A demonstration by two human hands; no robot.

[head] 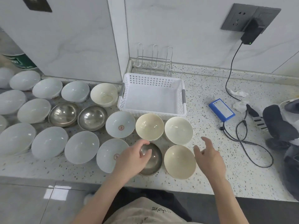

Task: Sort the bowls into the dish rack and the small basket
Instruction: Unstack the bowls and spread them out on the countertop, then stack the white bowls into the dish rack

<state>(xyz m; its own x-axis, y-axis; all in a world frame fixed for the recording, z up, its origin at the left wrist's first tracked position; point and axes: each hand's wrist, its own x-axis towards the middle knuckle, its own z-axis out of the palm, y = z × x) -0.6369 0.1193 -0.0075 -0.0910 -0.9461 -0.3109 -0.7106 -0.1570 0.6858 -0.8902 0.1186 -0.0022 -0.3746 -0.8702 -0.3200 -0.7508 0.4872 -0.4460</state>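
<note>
Many bowls stand on the speckled counter: several pale white ones at the left (48, 142), two steel bowls (63, 113) (92, 118), and cream bowls (149, 126) (178, 130). My left hand (132, 157) is over the near steel bowl (154, 162), with its thumb outside the far-left rim and curled fingers inside, pinching it. My right hand (208, 157) hovers with spread fingers just right of the near cream bowl (179, 162), holding nothing. Behind the bowls the white perforated basket (152, 78) has nothing in it. The wire dish rack (153, 62) stands against the wall behind it.
A blue battery pack (221, 109) and black cables (252, 143) lie at the right, leading to a charger (251, 33) in the wall socket. Crumpled tissue (239, 94) and dark fabric (281, 125) sit at the far right. A green-labelled tub (19, 61) stands at the far left.
</note>
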